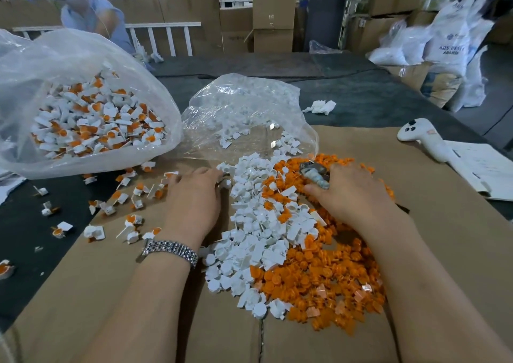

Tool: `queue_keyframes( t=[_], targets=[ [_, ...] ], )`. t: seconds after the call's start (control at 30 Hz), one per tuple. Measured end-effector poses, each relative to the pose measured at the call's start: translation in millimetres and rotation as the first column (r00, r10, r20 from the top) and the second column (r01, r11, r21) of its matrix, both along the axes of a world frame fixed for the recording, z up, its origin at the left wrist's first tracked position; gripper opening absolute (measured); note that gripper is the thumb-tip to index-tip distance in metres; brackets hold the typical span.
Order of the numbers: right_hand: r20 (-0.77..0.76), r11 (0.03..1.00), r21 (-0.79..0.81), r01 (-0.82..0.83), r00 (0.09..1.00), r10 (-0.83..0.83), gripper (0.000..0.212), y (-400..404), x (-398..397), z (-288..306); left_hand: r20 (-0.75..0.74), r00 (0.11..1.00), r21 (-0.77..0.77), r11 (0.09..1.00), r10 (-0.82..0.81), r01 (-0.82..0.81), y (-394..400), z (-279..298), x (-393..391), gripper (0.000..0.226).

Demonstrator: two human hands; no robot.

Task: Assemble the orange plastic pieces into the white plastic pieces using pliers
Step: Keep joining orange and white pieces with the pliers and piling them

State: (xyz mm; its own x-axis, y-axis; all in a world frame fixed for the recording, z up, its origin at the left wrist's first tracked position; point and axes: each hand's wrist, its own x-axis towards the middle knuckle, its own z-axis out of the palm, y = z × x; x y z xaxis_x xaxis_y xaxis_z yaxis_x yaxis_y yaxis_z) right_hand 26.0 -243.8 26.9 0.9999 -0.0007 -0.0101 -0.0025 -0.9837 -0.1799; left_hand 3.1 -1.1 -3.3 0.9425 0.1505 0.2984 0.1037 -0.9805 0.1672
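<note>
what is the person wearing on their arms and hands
Both forearms are bare, with no sleeves in view and no gloves. The left hand has a silver metal link-bracelet wristwatch at the wrist. The right hand and its wrist carry nothing; no rings show on the fingers.

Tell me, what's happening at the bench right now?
Left hand flat by white pieces. Right hand grips pliers over orange pieces. Nothing in the way.

Two bare forearms, no sleeves in view.
A silver metal link watch (169, 251) circles the left wrist.
</note>
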Motion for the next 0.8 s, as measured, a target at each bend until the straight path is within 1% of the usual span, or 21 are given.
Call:
queue_keyframes(
  t=[0.13, 0.23, 0.33, 0.4, 0.47, 0.53, 0.57, 0.6, 0.7, 0.77, 0.8],
  targets=[
    [-0.013, 0.997, -0.079, -0.02, 1.0, 0.019, 0.07, 2.3, 0.7, -1.9, 0.036, 0.999, -0.089, 0.996, -0.024, 0.027, 0.8, 5.6, -3.5, 0.019],
    [-0.012, 0.993, -0.108, -0.04, 0.999, 0.039, 0.072, 3.9, 1.0, -3.8, 0.06, 0.998, -0.144, 0.989, -0.018, 0.027, 0.0, 8.2, -8.9, 0.014],
    [-0.004, 0.996, -0.076, -0.039, 0.999, 0.039, 0.072, 3.2, 1.4, -3.5, 0.139, 0.99, -0.217, 0.976, -0.002, 0.033, 0.3, 6.3, -11.2, 0.02],
    [0.036, 0.998, -0.038, -0.052, 0.998, 0.053, 0.068, 3.7, 0.9, -0.8, 0.19, 0.981, -0.36, 0.932, 0.025, 0.046, 0.3, 6.6, -11.4, 0.023],
    [0.126, 0.993, 0.032, -0.114, 0.986, 0.109, 0.058, 6.6, 0.0, 4.1, 0.2, 0.978, -0.562, 0.824, 0.059, 0.065, 0.0, 8.3, -11.6, 0.021],
    [0.22, 0.956, 0.166, -0.24, 0.955, 0.201, 0.037, 12.2, -1.3, 9.5, 0.187, 0.98, -0.747, 0.658, 0.072, 0.095, 0.0, 10.6, -12.5, 0.017],
    [0.238, 0.926, 0.229, -0.3, 0.94, 0.246, 0.027, 16.1, -2.8, 11.5, 0.181, 0.981, -0.808, 0.579, 0.072, 0.107, 0.0, 12.1, -13.3, 0.016],
    [0.23, 0.903, 0.254, -0.346, 0.929, 0.291, 0.022, 20.6, -4.3, 12.3, 0.171, 0.983, -0.85, 0.515, 0.069, 0.112, -0.2, 13.4, -13.7, 0.015],
    [0.146, 0.902, 0.153, -0.403, 0.912, 0.382, 0.021, 31.5, -7.6, 7.6, 0.132, 0.989, -0.946, 0.307, 0.064, 0.106, -2.9, 16.4, -14.4, 0.015],
    [0.135, 0.906, 0.126, -0.404, 0.912, 0.387, 0.02, 34.4, -7.0, 3.7, 0.113, 0.992, -0.981, 0.166, 0.048, 0.104, -5.6, 18.6, -14.8, 0.014],
    [0.132, 0.909, 0.129, -0.397, 0.915, 0.381, 0.019, 34.8, -6.0, 2.5, 0.108, 0.994, -0.988, 0.113, 0.032, 0.103, -6.7, 19.6, -15.0, 0.014]
  ],
)
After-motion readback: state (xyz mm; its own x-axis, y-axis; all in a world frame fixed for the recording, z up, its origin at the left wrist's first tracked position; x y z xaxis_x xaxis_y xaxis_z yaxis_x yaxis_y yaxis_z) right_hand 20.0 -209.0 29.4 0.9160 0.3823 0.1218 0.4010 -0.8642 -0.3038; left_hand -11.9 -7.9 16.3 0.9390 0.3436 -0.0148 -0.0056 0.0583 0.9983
